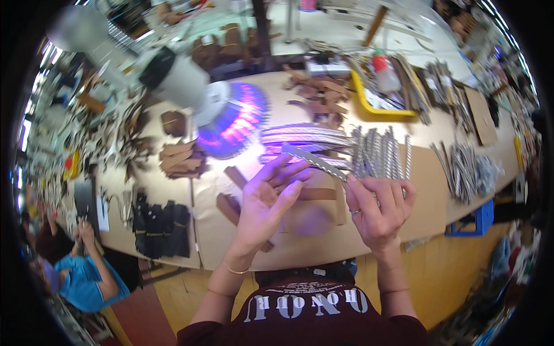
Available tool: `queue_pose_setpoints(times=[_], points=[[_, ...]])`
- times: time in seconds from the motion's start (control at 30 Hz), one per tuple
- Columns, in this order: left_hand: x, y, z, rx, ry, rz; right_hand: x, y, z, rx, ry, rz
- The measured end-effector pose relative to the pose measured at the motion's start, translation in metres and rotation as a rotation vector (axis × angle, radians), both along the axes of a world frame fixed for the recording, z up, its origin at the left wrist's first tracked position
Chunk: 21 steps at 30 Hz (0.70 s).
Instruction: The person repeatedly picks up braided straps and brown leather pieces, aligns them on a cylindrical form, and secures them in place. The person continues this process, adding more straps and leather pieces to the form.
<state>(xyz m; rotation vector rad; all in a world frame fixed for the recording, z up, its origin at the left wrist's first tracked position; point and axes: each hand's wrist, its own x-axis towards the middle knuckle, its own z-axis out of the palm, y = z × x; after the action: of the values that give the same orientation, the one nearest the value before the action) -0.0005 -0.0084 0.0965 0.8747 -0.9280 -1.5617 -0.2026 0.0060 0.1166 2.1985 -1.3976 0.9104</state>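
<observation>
A narrow grey strap (317,160) with a pale braided edge slants above the table in front of me. My right hand (378,210) is closed on its lower right end, pinching it between thumb and fingers. My left hand (266,199) is turned palm up with its fingers stretched and apart, close under the strap's other end. Whether its fingertips touch the strap I cannot tell. Just beyond lies a bundle of pale braided strips (306,136), lit purple. More braided strips (378,153) lie in a row beyond my right hand. Brown leather strips (234,207) lie by my left hand.
A lamp (231,118) glowing purple hangs over the table at left of centre. Black bundled pieces (161,228) and brown leather bundles (182,158) lie left. A yellow tray (363,104) holds a red-capped bottle (385,72). A person in blue (86,282) sits at lower left.
</observation>
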Motion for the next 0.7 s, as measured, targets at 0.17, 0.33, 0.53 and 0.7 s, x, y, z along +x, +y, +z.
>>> queue_pose_setpoints(times=[0.17,0.33,0.53,0.7], points=[[0.022,-0.012,-0.003,-0.020,0.165,0.062,0.017,-0.022,-0.006,-0.122,0.235,0.118],[0.030,-0.020,-0.019,0.069,0.143,0.143,0.024,-0.032,-0.010,-0.123,0.238,0.162],[0.043,-0.028,-0.048,-0.056,0.382,0.188,0.022,-0.041,-0.006,0.113,-0.115,0.050],[0.063,-0.027,-0.056,-0.015,0.477,0.252,0.013,-0.044,-0.006,0.576,-0.699,0.195]])
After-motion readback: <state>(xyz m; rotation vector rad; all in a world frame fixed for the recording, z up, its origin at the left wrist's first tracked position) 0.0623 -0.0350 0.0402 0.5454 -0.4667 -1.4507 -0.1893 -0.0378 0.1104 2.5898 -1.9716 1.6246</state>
